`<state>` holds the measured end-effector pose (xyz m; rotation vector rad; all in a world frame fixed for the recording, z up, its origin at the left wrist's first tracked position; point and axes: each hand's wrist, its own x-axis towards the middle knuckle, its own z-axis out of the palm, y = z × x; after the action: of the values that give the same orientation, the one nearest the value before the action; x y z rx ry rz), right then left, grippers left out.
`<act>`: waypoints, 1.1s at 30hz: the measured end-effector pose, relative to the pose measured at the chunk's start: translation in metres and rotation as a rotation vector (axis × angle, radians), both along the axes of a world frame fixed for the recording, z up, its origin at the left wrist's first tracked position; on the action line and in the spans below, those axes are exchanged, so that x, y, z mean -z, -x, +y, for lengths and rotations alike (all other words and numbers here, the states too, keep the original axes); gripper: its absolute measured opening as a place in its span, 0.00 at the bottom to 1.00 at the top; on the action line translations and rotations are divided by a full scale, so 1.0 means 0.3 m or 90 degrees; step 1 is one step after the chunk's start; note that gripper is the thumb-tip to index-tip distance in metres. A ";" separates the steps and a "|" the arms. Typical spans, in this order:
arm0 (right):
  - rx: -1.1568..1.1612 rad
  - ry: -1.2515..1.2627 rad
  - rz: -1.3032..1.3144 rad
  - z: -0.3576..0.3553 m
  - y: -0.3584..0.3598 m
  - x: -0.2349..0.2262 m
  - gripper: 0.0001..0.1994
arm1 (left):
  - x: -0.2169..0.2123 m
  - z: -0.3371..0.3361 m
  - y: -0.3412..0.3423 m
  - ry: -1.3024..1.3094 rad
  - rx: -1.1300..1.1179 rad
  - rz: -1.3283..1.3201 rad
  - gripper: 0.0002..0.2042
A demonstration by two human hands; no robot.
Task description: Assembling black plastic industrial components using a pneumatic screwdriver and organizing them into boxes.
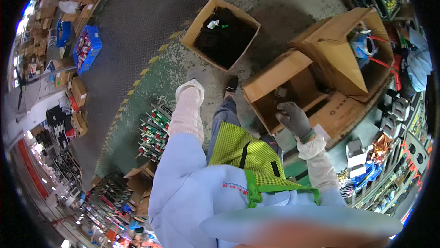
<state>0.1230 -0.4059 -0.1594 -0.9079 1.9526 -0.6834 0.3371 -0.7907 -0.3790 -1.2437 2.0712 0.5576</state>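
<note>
My right hand [294, 120], in a grey glove with a white cuff, is over the near side of an open cardboard box [278, 77]. Its fingers are curled in; whatever they might hold is hidden. My left hand [197, 74] reaches forward in a grey glove that blends into the grey floor, so its fingers are hard to make out. Just beyond it stands another open cardboard box [192, 37], filled with dark material. A small white-and-green piece [213, 24] lies on top of that material. Whether the left hand touches this box I cannot tell.
A larger open carton [337, 57] with blue and red things inside stands at the right. Beside my left arm, several green-and-white parts [155, 131] are stacked on the floor. Yellow dashed marking [137, 83] runs along the floor, with a blue bin [94, 48] beyond it.
</note>
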 end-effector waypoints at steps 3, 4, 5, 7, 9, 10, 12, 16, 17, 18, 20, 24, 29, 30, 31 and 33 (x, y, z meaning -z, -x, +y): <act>-0.099 -0.037 0.016 -0.297 0.071 0.294 0.18 | 0.164 -0.117 0.106 -0.066 0.057 0.039 0.28; -0.088 0.005 0.034 -0.391 0.113 0.393 0.19 | 0.216 -0.129 0.147 -0.034 0.085 0.091 0.28; -0.091 0.026 0.069 -0.490 0.139 0.495 0.19 | 0.261 -0.141 0.179 -0.021 0.106 0.120 0.29; -0.089 -0.074 0.126 -0.684 0.211 0.697 0.21 | 0.359 -0.163 0.242 -0.035 0.166 0.110 0.29; -0.158 -0.156 0.212 -0.829 0.277 0.873 0.24 | 0.480 -0.177 0.303 -0.116 0.150 0.105 0.29; -0.172 -0.133 0.216 -0.886 0.310 0.950 0.24 | 0.543 -0.177 0.323 -0.104 0.263 0.090 0.30; -0.366 -0.280 0.362 -0.996 0.317 1.106 0.26 | 0.664 -0.180 0.341 -0.118 0.434 0.047 0.31; -0.538 -0.325 0.446 -1.097 0.319 1.372 0.24 | 0.852 -0.142 0.340 -0.080 0.356 0.050 0.24; -0.553 -0.326 0.443 -1.112 0.331 1.438 0.24 | 0.887 -0.135 0.347 -0.089 0.344 0.075 0.22; -0.560 -0.383 0.407 -1.125 0.336 1.502 0.25 | 0.910 -0.131 0.348 -0.132 0.339 0.073 0.22; -0.564 -0.407 0.394 -1.134 0.326 1.601 0.24 | 0.924 -0.146 0.361 -0.077 0.317 0.067 0.19; -0.527 -0.363 0.420 -1.127 0.317 1.708 0.20 | 0.835 -0.221 0.328 -0.029 0.458 0.093 0.11; -0.414 -0.236 0.331 -1.061 0.350 1.732 0.20 | 0.545 -0.257 0.191 0.019 0.360 0.328 0.09; -0.410 -0.302 0.348 -1.063 0.355 1.754 0.20 | 0.488 -0.251 0.164 -0.015 0.286 0.313 0.09; -0.393 -0.338 0.396 -1.063 0.356 1.781 0.19 | 0.444 -0.251 0.145 -0.038 0.206 0.321 0.10; -0.363 -0.335 0.350 -1.067 0.335 1.835 0.19 | 0.381 -0.238 0.099 -0.043 0.135 0.445 0.10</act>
<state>0.0226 -0.7261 -0.7099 -1.3052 2.0234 0.4375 0.3073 -0.8620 -0.4934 -0.8335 2.6774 1.0613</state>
